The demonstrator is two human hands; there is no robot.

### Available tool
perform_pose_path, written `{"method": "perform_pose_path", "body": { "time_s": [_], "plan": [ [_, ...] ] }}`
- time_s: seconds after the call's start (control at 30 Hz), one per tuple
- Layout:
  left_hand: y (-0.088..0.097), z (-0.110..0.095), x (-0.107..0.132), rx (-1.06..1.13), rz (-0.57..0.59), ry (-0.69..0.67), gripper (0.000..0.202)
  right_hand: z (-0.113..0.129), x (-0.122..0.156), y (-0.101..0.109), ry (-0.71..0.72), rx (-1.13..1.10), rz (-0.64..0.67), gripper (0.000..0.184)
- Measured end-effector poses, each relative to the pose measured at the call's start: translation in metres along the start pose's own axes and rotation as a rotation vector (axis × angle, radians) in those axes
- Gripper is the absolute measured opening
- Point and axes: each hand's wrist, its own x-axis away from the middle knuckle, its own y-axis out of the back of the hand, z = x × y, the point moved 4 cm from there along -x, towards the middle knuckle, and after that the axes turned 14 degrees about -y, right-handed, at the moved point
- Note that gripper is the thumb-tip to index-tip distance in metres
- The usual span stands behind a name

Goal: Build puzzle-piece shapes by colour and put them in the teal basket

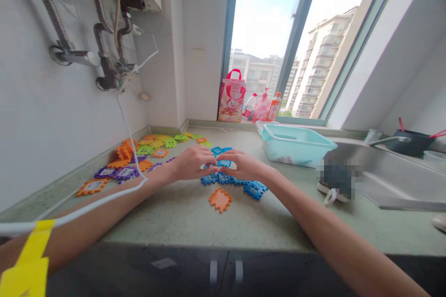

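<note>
Green counter (188,213) w/ steel sink (400,181), white tiled wall (35,125), big window (265,18), bright daylight outside

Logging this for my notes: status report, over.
Left hand, right hand meet fingertips on blue tiles, grip unclear. Orange tile loose just in front. White cable crosses left forearm.

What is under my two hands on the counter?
Blue tiles lie under the left hand and right hand, sticking out at the near edge and between the fingertips. How the tiles beneath the palms fit together is covered.
</note>
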Motion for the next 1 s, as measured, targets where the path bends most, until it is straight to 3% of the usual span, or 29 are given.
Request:
{"method": "perform_pose_path", "body": {
  "time_s": [0.13,0.2,0.27,0.37,0.53,0.67,0.73,0.83,1.0],
  "plan": [
    [-0.009,-0.059,-0.026,0.248,0.047,-0.263,0.013,0.001,-0.006,-0.022,-0.085,0.014,0.035,0.047],
    [-0.016,-0.079,-0.033,0.306,0.096,-0.288,0.009,0.002,-0.011,-0.033,-0.142,0.029,0.053,0.052],
    [-0.019,-0.087,-0.033,0.298,0.171,-0.278,0.011,0.003,-0.014,-0.041,-0.151,0.052,0.076,0.052],
    [-0.017,-0.074,-0.023,0.229,0.296,-0.227,0.013,-0.005,-0.015,-0.039,-0.141,0.066,0.076,0.05],
    [-0.01,-0.015,0.007,0.057,0.352,-0.065,0.008,-0.033,-0.007,-0.024,-0.194,0.023,0.087,0.05],
    [-0.004,0.028,0.029,-0.108,0.432,0.144,0.016,-0.046,-0.005,-0.007,-0.23,0.042,0.071,0.05],
    [-0.001,0.041,0.036,-0.181,0.466,0.31,0.026,-0.054,-0.003,0.005,-0.278,0.077,0.024,0.048],
    [-0.001,0.046,0.036,-0.269,0.404,0.514,0.043,-0.073,-0.001,0.018,-0.359,0.103,-0.051,0.05],
    [-0.027,0.036,0.014,-0.164,0.287,0.423,0.049,-0.109,-0.004,-0.005,-0.515,0.017,-0.046,0.06]
  ]
}}
